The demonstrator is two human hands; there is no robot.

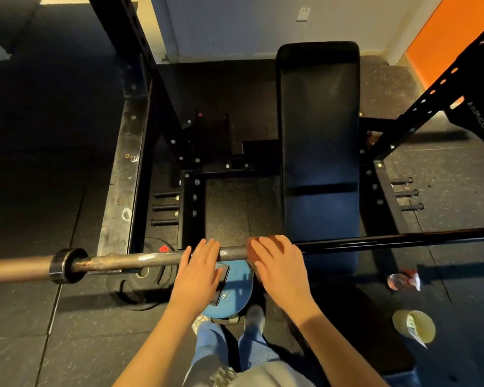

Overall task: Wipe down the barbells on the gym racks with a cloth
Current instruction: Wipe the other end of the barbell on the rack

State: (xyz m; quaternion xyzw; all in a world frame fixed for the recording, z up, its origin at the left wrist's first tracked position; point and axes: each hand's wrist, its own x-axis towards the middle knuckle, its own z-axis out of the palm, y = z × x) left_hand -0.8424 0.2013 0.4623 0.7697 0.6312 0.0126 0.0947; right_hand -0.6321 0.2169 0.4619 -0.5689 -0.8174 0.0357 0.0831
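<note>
The barbell (151,259) is a long round steel bar crossing the view from side to side. Its shaft is grey and finely knurled, with rusty patches next to the thick dark collar (65,265). Past that collar the sleeve is smooth and dull, while the far right stretch looks glossy black. The left hand (199,270) lies flat across the knurled shaft, fingers straight and close together, with their tips just past the bar and nothing gripped. The right hand (280,268) sits a little further right along the same bar. Its fingers are straight and slightly spread over the shaft, and it holds nothing. It is blurred, so I cannot tell how firmly it presses. The bar runs under both hands, and a short bare piece shows between them. Beyond the bar stands a padded black bench (319,152) with a matte, faintly grained cover. Below the bar, between the hands, lies a round blue disc (238,289), with a black rubber weight plate (140,289) beside it toward the collar.
</note>
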